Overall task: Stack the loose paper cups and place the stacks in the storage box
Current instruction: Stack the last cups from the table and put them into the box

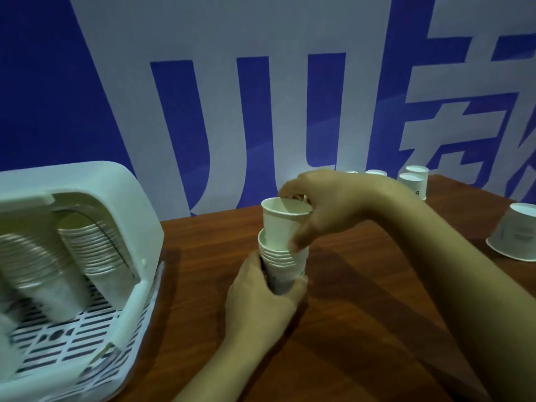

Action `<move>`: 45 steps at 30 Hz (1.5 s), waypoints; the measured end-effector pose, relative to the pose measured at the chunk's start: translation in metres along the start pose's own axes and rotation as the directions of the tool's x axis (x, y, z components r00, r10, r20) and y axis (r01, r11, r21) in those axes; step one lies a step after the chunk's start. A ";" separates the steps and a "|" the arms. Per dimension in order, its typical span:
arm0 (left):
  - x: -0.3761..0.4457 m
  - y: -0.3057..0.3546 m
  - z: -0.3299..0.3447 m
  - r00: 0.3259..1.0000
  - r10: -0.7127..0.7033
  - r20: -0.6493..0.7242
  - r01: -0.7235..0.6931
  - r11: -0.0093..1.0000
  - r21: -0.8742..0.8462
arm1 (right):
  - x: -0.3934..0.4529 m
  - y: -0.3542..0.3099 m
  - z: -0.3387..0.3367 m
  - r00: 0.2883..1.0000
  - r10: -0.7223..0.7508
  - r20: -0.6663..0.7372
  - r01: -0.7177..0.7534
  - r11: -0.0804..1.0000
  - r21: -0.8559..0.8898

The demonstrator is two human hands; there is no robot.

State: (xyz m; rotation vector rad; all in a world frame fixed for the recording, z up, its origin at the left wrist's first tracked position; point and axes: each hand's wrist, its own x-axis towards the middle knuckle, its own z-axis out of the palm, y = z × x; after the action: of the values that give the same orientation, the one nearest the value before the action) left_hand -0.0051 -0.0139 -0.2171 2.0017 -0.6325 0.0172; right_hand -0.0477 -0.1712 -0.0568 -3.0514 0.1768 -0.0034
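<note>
Head view: right hand [327,207] seats cup [282,224] into left-held stack [285,265].

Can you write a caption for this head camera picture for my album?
Right hand drops a paper cup into the stack held by the left hand.

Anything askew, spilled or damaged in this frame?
Nothing stands out. The left hand grips the stack, the right hand seats the top cup, and loose cups sit upside down on the table.
</note>
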 end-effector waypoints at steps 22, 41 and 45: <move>0.013 -0.003 0.000 0.978 -0.150 -0.146 0.166 0.980 0.107 | 0.149 0.085 0.141 0.532 0.815 -0.229 -0.275 0.422 0.864; 0.014 -0.003 0.001 0.976 -0.174 -0.133 0.184 0.980 0.069 | 0.145 0.095 0.099 0.395 0.824 -0.407 0.193 0.359 0.913; 0.013 -0.001 0.000 0.976 -0.161 -0.145 0.174 0.981 0.081 | 0.108 0.061 0.024 0.714 0.429 -0.553 0.288 0.539 0.791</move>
State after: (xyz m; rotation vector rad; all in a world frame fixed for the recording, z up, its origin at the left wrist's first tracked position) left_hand 0.0066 -0.0192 -0.2140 2.1183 -0.3791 0.0836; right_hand 0.0528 -0.2418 -0.0857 -1.8657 0.2564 -0.9743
